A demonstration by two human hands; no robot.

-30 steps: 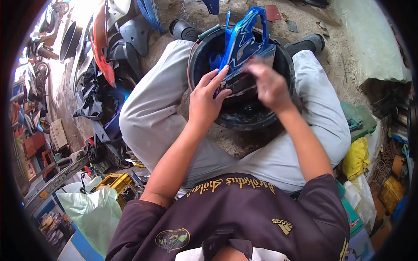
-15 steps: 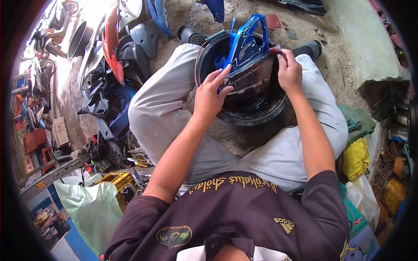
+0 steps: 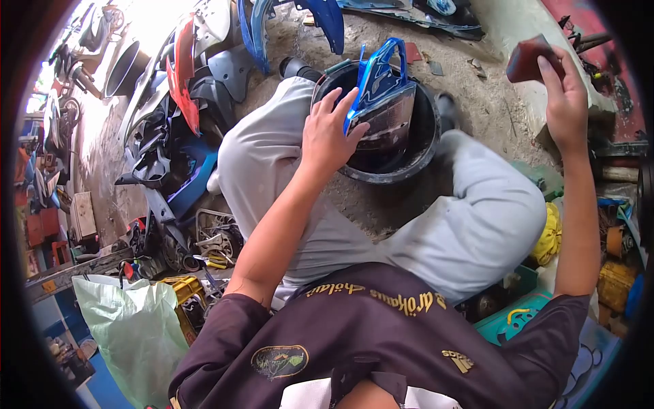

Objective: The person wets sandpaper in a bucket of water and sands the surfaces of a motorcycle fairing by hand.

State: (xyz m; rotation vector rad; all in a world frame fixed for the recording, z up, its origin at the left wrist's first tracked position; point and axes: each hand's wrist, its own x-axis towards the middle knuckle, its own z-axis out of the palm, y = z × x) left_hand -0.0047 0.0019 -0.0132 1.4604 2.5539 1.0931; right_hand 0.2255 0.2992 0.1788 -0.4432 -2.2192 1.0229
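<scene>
A glossy blue plastic motorcycle fairing panel [image 3: 377,78] with a dark, wet-looking lower face stands tilted in a round black tub [image 3: 426,146] between my knees. My left hand [image 3: 328,133] is at the panel's left edge, fingers spread; index finger and thumb appear to touch it, though firm contact is unclear. Out to the right, well away from the tub and raised above a pale concrete ledge, my right hand [image 3: 567,105] pinches a reddish-brown folded piece of sandpaper [image 3: 533,60] between thumb and fingers.
Blue fairing pieces [image 3: 255,34] lie beyond the tub on the rough floor. A red panel [image 3: 180,82] and black parts lean together at left. Nearer me are a pale green plastic bag [image 3: 136,334] and a yellow crate [image 3: 184,290]. The concrete ledge [image 3: 538,102] runs along the right.
My right hand has left the panel's right edge and swung far right with the sandpaper. The left hand stays by the panel, its fingers more spread. The camera view has shifted.
</scene>
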